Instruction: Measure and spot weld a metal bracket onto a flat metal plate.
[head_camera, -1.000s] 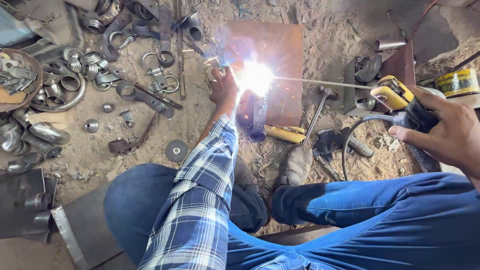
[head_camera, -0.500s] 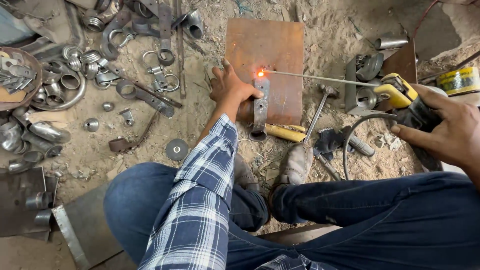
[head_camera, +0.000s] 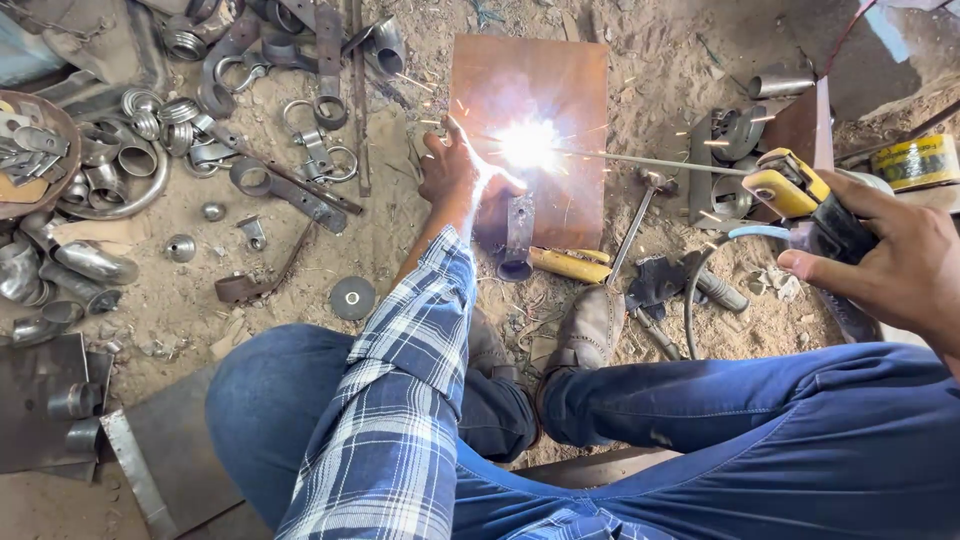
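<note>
At the far left of the frame I see a scatter of metal rings and pipe offcuts (head_camera: 120, 150) lying on the sandy ground, with a round grey disc (head_camera: 352, 297) nearer the lower middle. Moving right, my left hand (head_camera: 455, 170) lies flat at the left edge of the rusty steel plate (head_camera: 530, 90) in the upper centre, fingers spread and pressing down beside a small upright metal bracket (head_camera: 518, 235); I cannot tell whether the fingers actually touch the bracket. The plaid sleeve (head_camera: 400, 400) runs up to it from the bottom of the frame. Just right of that hand a white arc flare (head_camera: 528, 145) burns on the plate, throwing sparks. A thin welding rod (head_camera: 660, 162) reaches from the flare to the right, into the yellow electrode holder (head_camera: 790, 185). My right hand (head_camera: 880, 265), at the right edge, is closed around the holder's dark grip. Below the plate lie a yellow-handled tool (head_camera: 570, 265) and a hammer (head_camera: 640, 215), and a worn shoe (head_camera: 590, 325) sits just under them.
</note>
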